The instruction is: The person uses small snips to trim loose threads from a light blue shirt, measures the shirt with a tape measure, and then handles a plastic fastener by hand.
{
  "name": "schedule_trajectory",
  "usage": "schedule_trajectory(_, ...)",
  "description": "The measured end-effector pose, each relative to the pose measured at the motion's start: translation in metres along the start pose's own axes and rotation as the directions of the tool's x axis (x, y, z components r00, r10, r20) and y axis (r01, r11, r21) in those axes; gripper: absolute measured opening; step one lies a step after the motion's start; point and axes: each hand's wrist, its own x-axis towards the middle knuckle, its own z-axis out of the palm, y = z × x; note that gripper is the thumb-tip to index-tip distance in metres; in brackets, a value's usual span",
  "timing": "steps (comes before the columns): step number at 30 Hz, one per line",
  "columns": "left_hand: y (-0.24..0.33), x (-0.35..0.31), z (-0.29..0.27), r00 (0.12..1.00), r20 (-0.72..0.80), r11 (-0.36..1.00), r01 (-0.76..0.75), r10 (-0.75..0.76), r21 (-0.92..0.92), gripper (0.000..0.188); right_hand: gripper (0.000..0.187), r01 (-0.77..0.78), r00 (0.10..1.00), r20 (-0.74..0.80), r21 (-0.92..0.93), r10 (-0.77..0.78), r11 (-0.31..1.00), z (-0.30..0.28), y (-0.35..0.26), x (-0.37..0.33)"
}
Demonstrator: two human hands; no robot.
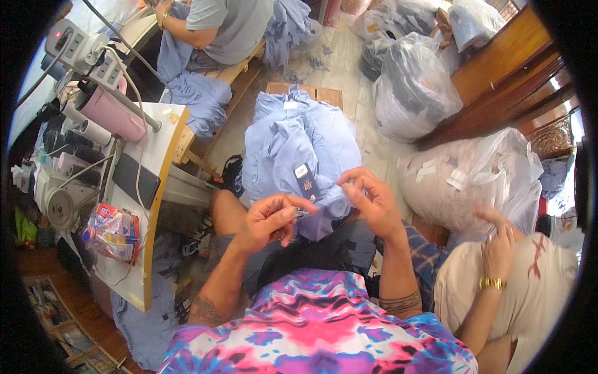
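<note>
Head view: blue garment [299, 149] lies pinched between left hand [269, 219] and right hand [372, 202].

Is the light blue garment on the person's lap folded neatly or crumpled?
Crumpled. The light blue garment lies bunched in loose, uneven folds on the lap, with the left hand and right hand pinching its near edge.

Hang tag [306, 180]: small dark-blue rectangle with a white top, on the light-blue garment pile.
Snack packet [113, 232]: crinkled clear bag, red and blue print, left of the tag on the white surface [161, 144].
Phone screen [136, 180]: black, dark, just above the packet.
</note>
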Motion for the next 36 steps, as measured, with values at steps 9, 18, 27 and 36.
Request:
schedule_trajectory(9, -0.012, 0.008, 0.035, 0.986, -0.157, 0.987, -0.082, 0.06, -0.136, 0.03, 0.033, -0.085, 0.906, -0.108, 0.901, 0.409, 0.426, -0.001, -0.016, 0.013)
schedule_trajectory(18, 0.019, -0.037, 0.009, 0.889, -0.436, 0.966, -0.221, 0.142, -0.135, 0.032, 0.034, 0.204, 0.791, -0.517, 0.727, 0.328, 0.655, -0.099, 0.001, 0.035)
schedule_trajectory(27, 0.018, -0.05, 0.03, 0.926, -0.351, 0.982, -0.175, 0.14, -0.071, 0.03, 0.028, 0.221, 0.714, -0.628, 0.621, 0.309, 0.752, -0.107, -0.014, 0.088)
schedule_trajectory(36, 0.026, -0.085, 0.036, 0.842, -0.504, 0.981, -0.169, 0.193, 0.093, 0.032, 0.034, 0.289, 0.601, -0.753, 0.516, 0.266, 0.807, -0.176, 0.006, 0.152)
